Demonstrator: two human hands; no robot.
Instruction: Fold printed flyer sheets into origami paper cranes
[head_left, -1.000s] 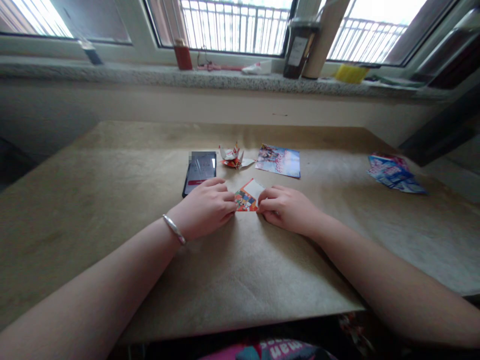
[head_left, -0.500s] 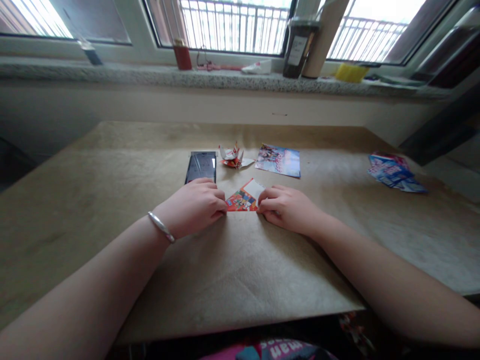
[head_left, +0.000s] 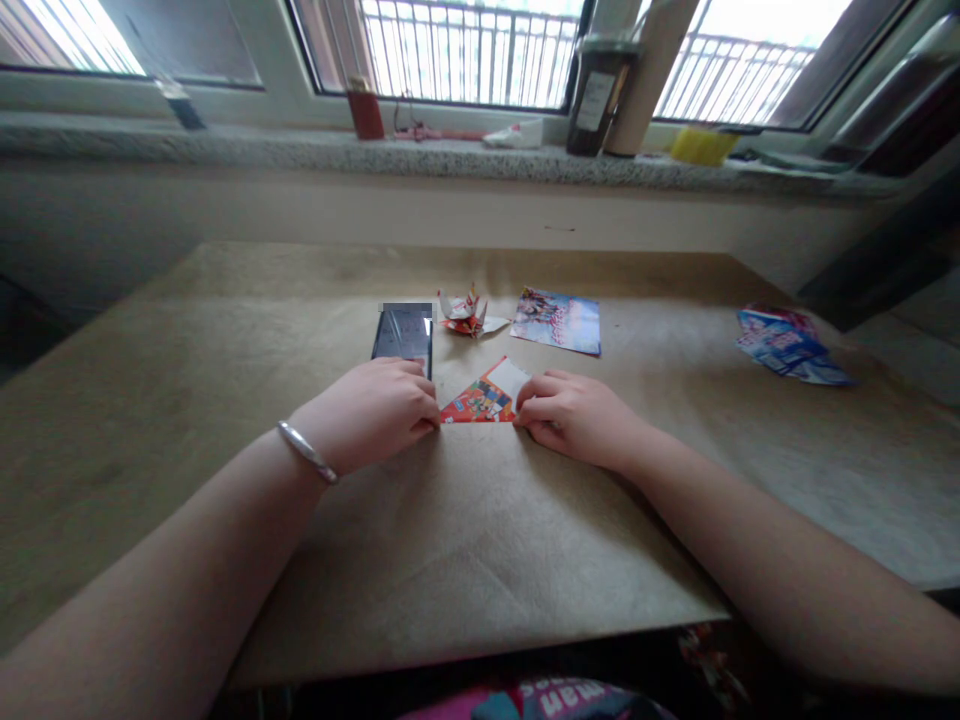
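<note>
- The left hand (head_left: 367, 415) is resting on the counter (head_left: 150, 420) with its fingers (head_left: 420, 405) curled and closed, pressing against the left tip of a folded paper triangle (head_left: 484, 395).
- The right hand (head_left: 574, 420) is lying at the triangle's right end, its fingers (head_left: 536, 405) curled and closed and pinching the near right corner.
- The folded paper triangle is lying flat on the counter between both hands, near the middle of the counter, with its long edge toward the person and its orange, multicoloured print and white patch facing up.
- A silver bangle (head_left: 306, 452) is circling the left wrist.
- A smartphone (head_left: 403, 335) is lying face up just far of the left hand, with the hand overlapping its near end and part of it blurred out.
- A folded paper figure (head_left: 463, 315) is sitting beside the phone on its right, and a printed paper sheet (head_left: 556, 321) is lying flat to the right of the figure.
- A loose stack of printed sheets (head_left: 787, 347) is lying well apart, at the far right of the counter.
- A granite windowsill (head_left: 450, 150) is running along the far side, carrying a red container (head_left: 365, 112), a dark jar (head_left: 596, 100) and a yellow object (head_left: 703, 145).
</note>
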